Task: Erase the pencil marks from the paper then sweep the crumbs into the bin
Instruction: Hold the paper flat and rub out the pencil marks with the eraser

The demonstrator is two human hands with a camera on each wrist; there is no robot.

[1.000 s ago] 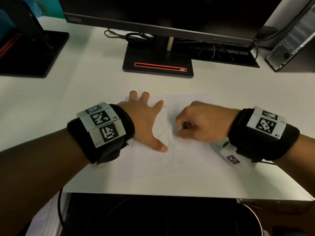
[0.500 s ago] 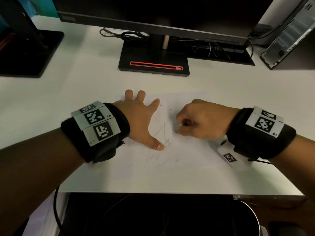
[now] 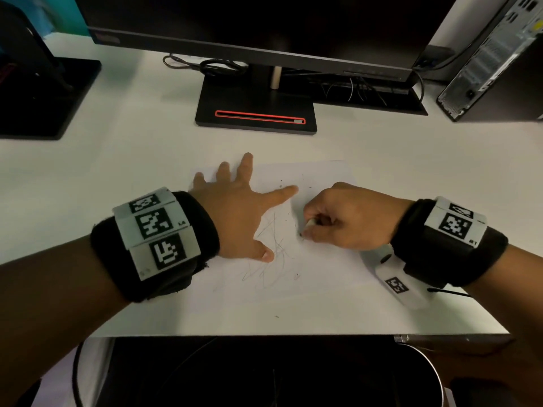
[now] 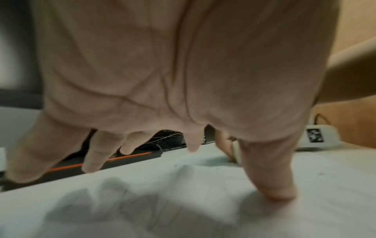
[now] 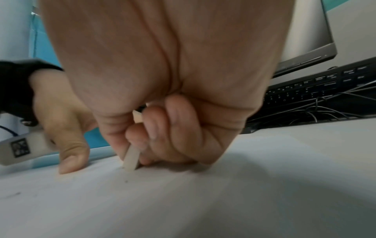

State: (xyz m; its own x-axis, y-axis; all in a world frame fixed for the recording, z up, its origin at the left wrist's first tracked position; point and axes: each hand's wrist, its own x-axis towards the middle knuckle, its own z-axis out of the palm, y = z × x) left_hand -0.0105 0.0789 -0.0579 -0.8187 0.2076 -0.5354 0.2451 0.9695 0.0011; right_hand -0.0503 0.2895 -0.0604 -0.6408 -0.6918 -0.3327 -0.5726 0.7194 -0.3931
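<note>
— Where do we have our left hand (image 3: 235,212)?

— Spread flat, palm down, fingers (image 3: 246,165) straight and splayed, thumb angled back toward us. Its forearm comes in from the lower left.

— And our right hand (image 3: 349,218)?

— Curled into a loose fist, thumb and fingertips (image 5: 150,128) pinched together, knuckles up, wrist low. Both wrists wear black bands.

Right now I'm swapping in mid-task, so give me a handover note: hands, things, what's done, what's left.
Left hand: open, fingers spread, pressing the paper flat on the desk.
Right hand: pinches the eraser, its tip on the paper.
Pencil marks: many remain by the left thumb.
Crumbs: dark specks scattered on the sheet.
Bin: under the desk edge, right.
Left: finish erasing, then sweep the crumbs into the bin.
</note>
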